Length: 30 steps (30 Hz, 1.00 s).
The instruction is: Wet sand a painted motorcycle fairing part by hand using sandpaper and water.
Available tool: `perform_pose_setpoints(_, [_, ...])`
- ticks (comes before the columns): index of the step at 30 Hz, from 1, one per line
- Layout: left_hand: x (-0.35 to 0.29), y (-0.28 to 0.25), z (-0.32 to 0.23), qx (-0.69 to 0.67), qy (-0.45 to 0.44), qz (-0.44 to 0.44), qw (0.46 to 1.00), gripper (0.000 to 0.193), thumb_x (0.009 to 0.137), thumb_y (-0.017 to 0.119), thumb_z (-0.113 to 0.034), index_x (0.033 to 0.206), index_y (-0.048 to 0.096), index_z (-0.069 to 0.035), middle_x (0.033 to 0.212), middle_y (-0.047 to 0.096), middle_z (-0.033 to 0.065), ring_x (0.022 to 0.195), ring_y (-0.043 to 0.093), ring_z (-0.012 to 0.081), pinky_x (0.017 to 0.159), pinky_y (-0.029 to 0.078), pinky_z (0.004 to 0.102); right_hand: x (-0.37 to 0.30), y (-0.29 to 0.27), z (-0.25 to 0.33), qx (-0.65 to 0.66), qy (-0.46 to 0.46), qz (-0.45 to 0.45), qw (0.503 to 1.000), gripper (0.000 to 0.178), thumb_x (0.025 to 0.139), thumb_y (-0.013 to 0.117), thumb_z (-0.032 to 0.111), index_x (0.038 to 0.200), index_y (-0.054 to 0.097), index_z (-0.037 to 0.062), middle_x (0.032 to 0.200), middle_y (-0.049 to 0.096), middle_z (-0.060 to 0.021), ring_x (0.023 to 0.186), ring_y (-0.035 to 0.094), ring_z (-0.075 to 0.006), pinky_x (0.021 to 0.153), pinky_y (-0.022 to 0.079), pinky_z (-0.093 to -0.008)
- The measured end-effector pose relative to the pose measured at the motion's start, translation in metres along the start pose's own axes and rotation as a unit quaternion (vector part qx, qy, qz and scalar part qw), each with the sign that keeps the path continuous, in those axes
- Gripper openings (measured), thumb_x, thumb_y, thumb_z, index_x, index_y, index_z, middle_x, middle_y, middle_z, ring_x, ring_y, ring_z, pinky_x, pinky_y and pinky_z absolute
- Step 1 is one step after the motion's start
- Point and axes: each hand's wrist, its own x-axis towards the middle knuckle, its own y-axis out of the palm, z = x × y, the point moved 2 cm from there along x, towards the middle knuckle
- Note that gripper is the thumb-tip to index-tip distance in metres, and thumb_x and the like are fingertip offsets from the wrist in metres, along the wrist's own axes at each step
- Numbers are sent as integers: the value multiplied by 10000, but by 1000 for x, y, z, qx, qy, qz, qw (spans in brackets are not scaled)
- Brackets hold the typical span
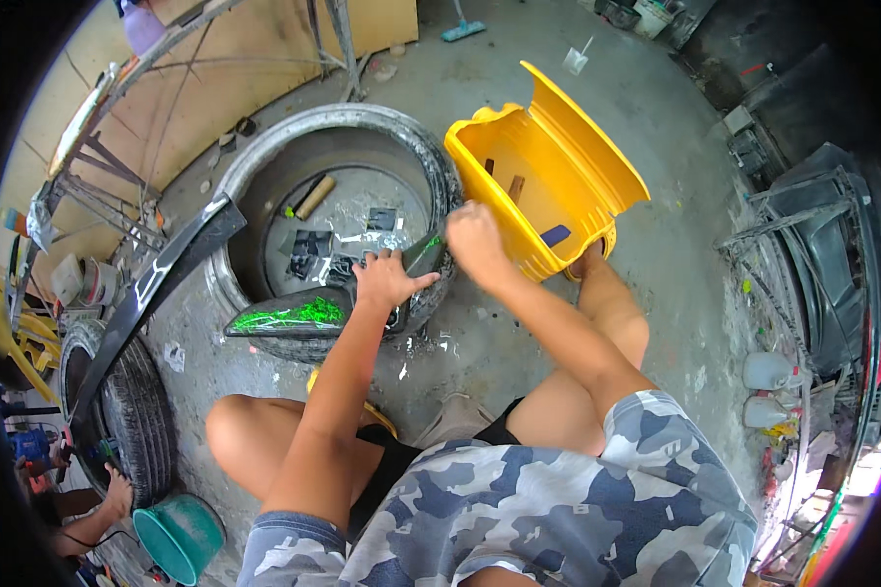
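A dark, glossy body panel (250, 329) with bright green flecked patches lies across the near side of a large tyre (233, 166) laid flat on the floor. My left hand (387, 282) rests on the panel's middle, fingers spread. By the panel's upper right end is my right hand (475, 235), its fingers curled closed; what they hold, if anything, is hidden. A yellow bin with a raised lid (592, 137) stands just right of that hand. Inside the tyre's ring are a tan cylindrical piece (315, 198) and dark square scraps (382, 219).
A long black trim piece (157, 274) leans from the tyre toward a second tyre (147, 411) at left. A green bucket (179, 538) stands near another person's foot (117, 492). Metal frames and plastic jugs (771, 372) line the right side. A blue broom head (463, 30) lies at the back.
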Motion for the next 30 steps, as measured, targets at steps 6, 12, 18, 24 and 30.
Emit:
perform_pose_setpoints(6, [0,-10,3,-120,124,-112,979,667,785,672,-577,1266,541,-134,1265,499,122,1237,443,344,968,345,553,-14,-14,-79,401,326,76,853,319,820,602,130,1103,636,-14,1082,666,-239,955,643,-358,785,524,-372])
perform_pose_setpoints(12, [20,3,23,-236,42,-88,967,517,834,660,-449,1211,574,-105,1208,565,127,1164,510,289,981,377,469,-47,17,-60,645,350,82,675,633,791,612,123,1364,374,0,1246,535,-192,1012,581,-248,747,513,-338])
perform_pose_setpoints(18, [89,24,-16,-416,56,-115,900,481,844,676,-413,1044,637,23,956,648,144,952,610,257,865,454,362,-44,10,-57,487,281,182,806,504,816,647,197,1239,490,-27,1080,625,-234,984,620,-315,784,500,-402])
perform_pose_setpoints(24, [117,28,-28,-523,-93,66,845,317,787,770,-370,838,655,-79,830,645,31,761,574,168,743,452,321,-49,-22,-52,480,252,167,824,229,826,678,153,976,631,-14,830,671,-101,735,630,-203,699,485,-333])
perform_pose_setpoints(30, [100,21,-24,-619,-106,154,763,166,882,670,-186,1024,677,-100,914,639,6,906,555,136,780,462,297,-49,6,-68,625,300,163,702,370,756,714,64,1097,622,-47,917,692,-119,812,651,-202,759,503,-331])
